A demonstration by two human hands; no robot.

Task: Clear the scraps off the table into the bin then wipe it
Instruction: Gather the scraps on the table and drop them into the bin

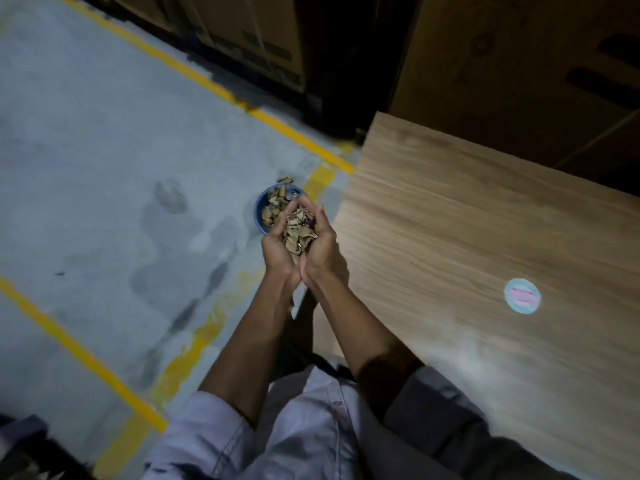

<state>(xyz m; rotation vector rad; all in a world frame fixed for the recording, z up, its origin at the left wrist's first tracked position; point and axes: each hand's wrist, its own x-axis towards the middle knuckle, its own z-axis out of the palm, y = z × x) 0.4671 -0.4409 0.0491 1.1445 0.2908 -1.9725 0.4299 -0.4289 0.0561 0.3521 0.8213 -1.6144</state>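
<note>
Blue bin holding scraps, left hand and right hand cupping more

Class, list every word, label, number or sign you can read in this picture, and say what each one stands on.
Round sticker on the table: pink print, too blurred to read.
Boxes behind: dark printed marks, too dim and blurred to read.
Bin: no print shows.
Nothing here can be quoted.

Left hand and right hand cupped together, holding scraps above blue bin, beside table.
</note>
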